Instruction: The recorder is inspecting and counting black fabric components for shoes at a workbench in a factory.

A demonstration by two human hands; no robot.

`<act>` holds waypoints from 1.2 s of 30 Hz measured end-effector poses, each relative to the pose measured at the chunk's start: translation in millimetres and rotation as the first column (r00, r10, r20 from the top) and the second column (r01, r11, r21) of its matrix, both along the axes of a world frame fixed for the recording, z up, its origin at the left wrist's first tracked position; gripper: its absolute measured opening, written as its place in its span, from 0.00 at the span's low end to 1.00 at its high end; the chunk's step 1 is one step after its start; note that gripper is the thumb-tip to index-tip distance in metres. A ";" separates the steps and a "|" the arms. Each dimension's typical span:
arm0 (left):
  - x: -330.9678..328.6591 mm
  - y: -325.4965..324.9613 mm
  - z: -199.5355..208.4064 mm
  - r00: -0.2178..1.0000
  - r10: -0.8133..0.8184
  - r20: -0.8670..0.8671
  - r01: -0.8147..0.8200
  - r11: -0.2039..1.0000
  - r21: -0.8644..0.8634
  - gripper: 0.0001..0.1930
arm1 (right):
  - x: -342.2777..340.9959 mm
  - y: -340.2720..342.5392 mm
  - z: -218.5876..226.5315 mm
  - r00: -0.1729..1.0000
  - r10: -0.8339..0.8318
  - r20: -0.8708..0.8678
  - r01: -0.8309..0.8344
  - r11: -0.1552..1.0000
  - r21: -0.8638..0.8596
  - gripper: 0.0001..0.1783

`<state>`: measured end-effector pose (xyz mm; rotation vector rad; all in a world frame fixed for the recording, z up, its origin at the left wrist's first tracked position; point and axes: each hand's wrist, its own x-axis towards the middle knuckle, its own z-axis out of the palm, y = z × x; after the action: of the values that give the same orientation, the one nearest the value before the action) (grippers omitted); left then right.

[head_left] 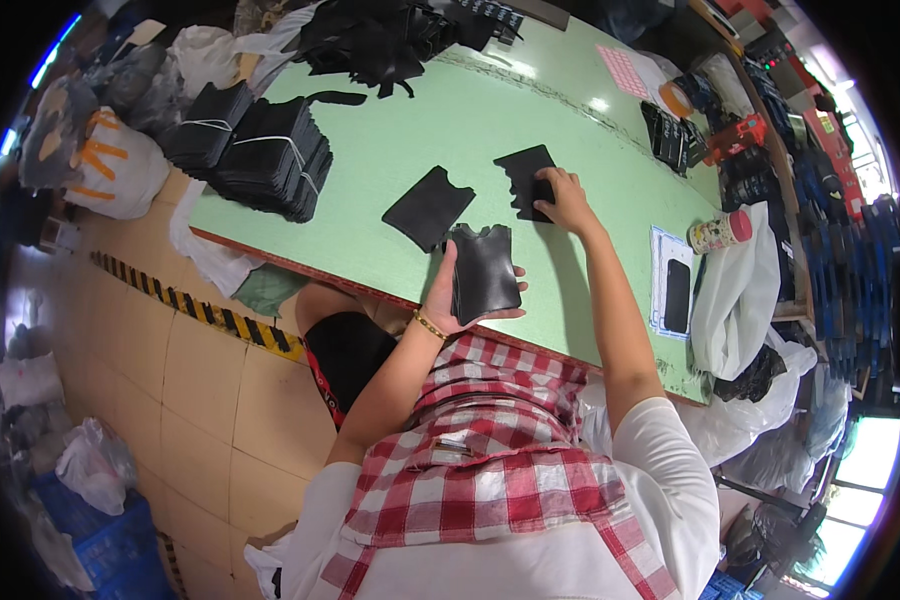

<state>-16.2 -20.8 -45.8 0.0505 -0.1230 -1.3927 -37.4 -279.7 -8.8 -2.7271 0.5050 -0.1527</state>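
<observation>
My left hand [439, 292], with a gold bracelet at its wrist, holds a black leather piece [485, 272] with a notched top edge, just over the table's near edge. The thumb lies along its left side and fingertips show past its right side. My right hand [568, 203] grips the right edge of a second black leather piece [523, 180] farther off on the green table [370, 140]; its fingertips are partly hidden. Between the hands, to the left, another black leather piece [428, 208] lies flat, tilted, with a notch at its upper right.
Tied stacks of black pieces [270, 160] stand at the table's left. Black scraps [370, 45] are heaped at the far edge. On the right are a phone [677, 296] on papers, a patterned cup [720, 231], a white cloth [738, 300] and a crowded shelf [785, 200].
</observation>
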 end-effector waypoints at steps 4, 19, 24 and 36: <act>-1.2 -2.1 -0.7 1.000 -0.007 0.026 0.006 0.999 0.032 0.46 | 14.7 -28.7 2.1 0.994 -0.006 -0.113 0.008 1.000 0.014 0.38; 0.9 -1.0 2.4 0.997 0.001 -0.081 -0.001 1.000 -0.005 0.47 | -55.0 -14.2 77.2 0.987 -0.051 -0.150 0.100 0.935 0.341 0.14; -0.4 -1.1 8.5 0.994 0.040 -0.106 -0.041 0.999 0.001 0.47 | -55.2 35.3 112.4 0.987 -0.065 0.145 -0.070 0.640 0.765 0.07; 0.7 1.3 5.1 0.999 0.025 -0.048 -0.026 0.999 -0.033 0.48 | -63.7 52.2 92.7 0.959 -0.221 0.178 0.144 0.919 0.367 0.08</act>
<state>-15.5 -19.5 -40.7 -0.0090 -0.1064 -1.3652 -101.2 -227.5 83.9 -2.2788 0.6554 -0.3674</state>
